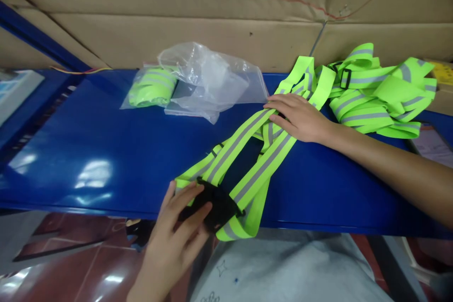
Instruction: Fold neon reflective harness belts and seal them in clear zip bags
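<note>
A fluorescent yellow-green reflective vest [264, 165], made of elastic straps with grey stripes, lies slantwise on the blue table. At its near end, my left hand [182, 226] grips the black panel [215, 205] where the straps meet; the fingers lie over the panel and the thumb is mostly hidden. My right hand [297, 115] is closed over the straps at the far end, its fingertips pressing on them. Looped strap ends stick out beyond that hand.
More reflective straps [382, 94] are heaped at the back right. Clear plastic bags [219, 80] lie at the back, beside a bagged folded vest [152, 87]. Cardboard boxes [177, 37] line the back of the blue table [116, 151]. A yellow box [443, 73] sits far right.
</note>
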Motion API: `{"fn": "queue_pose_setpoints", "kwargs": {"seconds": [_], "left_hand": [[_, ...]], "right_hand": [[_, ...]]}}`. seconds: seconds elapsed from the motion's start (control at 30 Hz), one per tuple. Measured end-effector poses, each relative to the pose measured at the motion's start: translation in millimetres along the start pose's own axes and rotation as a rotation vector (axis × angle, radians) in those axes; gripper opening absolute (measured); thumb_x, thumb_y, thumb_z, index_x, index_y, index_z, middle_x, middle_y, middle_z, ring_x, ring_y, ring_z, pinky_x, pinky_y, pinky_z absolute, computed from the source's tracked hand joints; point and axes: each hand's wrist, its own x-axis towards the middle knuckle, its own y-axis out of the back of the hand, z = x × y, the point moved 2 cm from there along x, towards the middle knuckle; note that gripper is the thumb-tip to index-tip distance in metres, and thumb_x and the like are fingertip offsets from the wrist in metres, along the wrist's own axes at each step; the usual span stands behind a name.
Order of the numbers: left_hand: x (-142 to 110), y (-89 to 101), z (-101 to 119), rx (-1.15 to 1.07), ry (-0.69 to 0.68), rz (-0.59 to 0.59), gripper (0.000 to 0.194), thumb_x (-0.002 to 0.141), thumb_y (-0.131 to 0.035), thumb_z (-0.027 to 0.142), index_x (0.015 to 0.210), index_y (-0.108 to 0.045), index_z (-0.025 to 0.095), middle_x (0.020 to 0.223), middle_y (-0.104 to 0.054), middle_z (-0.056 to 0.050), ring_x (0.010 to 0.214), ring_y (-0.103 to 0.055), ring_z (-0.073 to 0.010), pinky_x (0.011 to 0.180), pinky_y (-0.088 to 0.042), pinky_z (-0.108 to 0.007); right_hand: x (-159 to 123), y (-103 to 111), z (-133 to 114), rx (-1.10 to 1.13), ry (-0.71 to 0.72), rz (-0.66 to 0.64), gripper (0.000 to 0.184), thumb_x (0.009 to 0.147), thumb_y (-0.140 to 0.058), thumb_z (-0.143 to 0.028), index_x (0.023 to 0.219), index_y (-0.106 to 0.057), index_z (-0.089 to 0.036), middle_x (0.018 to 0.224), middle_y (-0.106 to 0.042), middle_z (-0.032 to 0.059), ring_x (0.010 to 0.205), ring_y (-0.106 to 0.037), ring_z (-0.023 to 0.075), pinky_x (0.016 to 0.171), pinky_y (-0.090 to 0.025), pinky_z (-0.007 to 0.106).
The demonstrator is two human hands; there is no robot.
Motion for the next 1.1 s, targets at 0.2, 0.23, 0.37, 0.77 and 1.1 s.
{"fn": "queue_pose_setpoints", "kwargs": {"seconds": [0.2,0.23,0.37,0.77,1.1], "left_hand": [[7,1.9,9,0.117,-0.056,-0.011,0.03,0.084,-0.061,0.005,0.11,-0.064,0.019,0.128,-0.069,-0.011,0.131,-0.06,-0.0317,0.122,-0.03,-0.07],[8,3.9,13,0.114,-0.067,0.0,0.028,0.083,-0.06,0.005,0.107,-0.064,0.018,0.127,-0.07,-0.011,0.13,-0.06,-0.0319,0.123,-0.028,-0.07],[18,5.2,35,-0.012,-0.013,0.067,0.021,0.087,-0.055,0.02,0.107,-0.06,0.017,0.135,-0.063,-0.017,0.132,-0.056,-0.0358,0.119,-0.03,-0.071],[43,-24.9,51,0.199,0.137,-0.157,0.039,0.091,-0.066,0.037,0.124,-0.059,0.017,0.151,-0.053,-0.02,0.145,-0.045,-0.0408,0.12,-0.027,-0.067],[47,-21.5,48,0.102,0.134,-0.092,0.062,0.096,-0.055,0.061,0.142,-0.051,0.019,0.157,-0.043,-0.02,0.15,-0.036,-0.0431,0.123,-0.004,-0.075]], "right_hand": [[-3,14,-15,-0.035,0.044,0.046,0.055,0.108,-0.034,-0.047,0.153,-0.048,-0.018,0.161,-0.045,0.0137,0.152,-0.036,0.0298,0.126,-0.018,0.054],[-2,17,-22,0.004,0.094,0.021,0.055,0.109,-0.034,-0.046,0.155,-0.046,-0.018,0.163,-0.043,0.0125,0.154,-0.034,0.0279,0.127,-0.018,0.052],[5,16,-60,0.193,0.292,-0.145,0.063,0.106,-0.041,-0.056,0.16,-0.038,-0.024,0.167,-0.036,0.0078,0.157,-0.029,0.0241,0.129,-0.016,0.047],[8,-20,-76,0.183,0.514,-0.097,0.054,0.11,-0.036,-0.048,0.146,-0.054,-0.012,0.149,-0.057,0.0175,0.14,-0.05,0.0289,0.117,-0.036,0.051],[4,-9,-67,0.031,0.521,-0.019,0.048,0.111,-0.034,-0.04,0.137,-0.063,-0.012,0.129,-0.067,0.0157,0.119,-0.06,0.0267,0.103,-0.043,0.044]]}}
